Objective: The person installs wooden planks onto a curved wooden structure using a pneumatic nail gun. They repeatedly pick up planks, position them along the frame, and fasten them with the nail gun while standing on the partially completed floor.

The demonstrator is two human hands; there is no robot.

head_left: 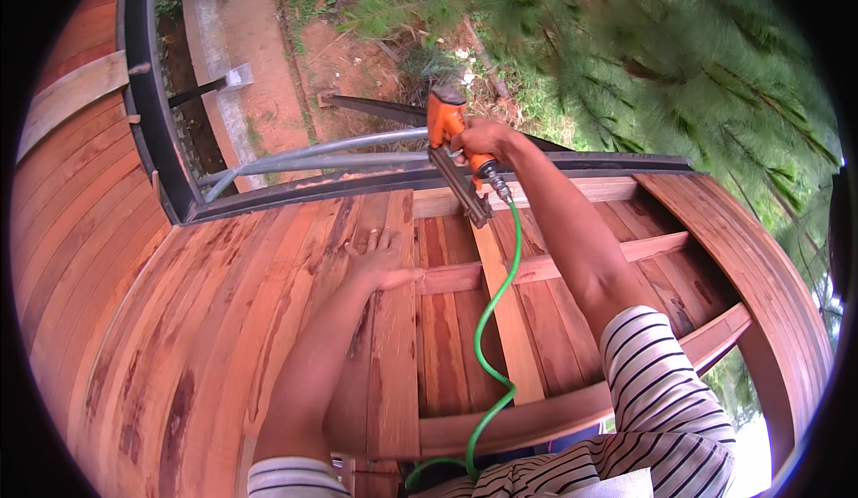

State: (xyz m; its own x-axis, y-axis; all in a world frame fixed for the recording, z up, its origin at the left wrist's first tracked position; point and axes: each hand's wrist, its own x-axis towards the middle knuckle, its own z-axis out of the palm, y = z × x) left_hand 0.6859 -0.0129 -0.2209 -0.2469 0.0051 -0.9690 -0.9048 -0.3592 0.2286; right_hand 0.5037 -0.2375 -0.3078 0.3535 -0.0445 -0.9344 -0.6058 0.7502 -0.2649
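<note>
My right hand grips an orange and black air nailer by its handle, held up near the far edge of the deck. A green coiled air hose runs from the handle's fitting back toward my body. My left hand lies on the reddish wooden planks with its fingers spread, the thumb reaching over the edge of the last fitted plank. Right of that plank, the wooden framing shows uncovered. A narrow pale board lies lengthwise across the gap, under the hose.
A black metal beam and grey pipes border the far side. Beyond them are red soil and a concrete kerb below. Pine branches hang at the upper right. More planks cover the right end.
</note>
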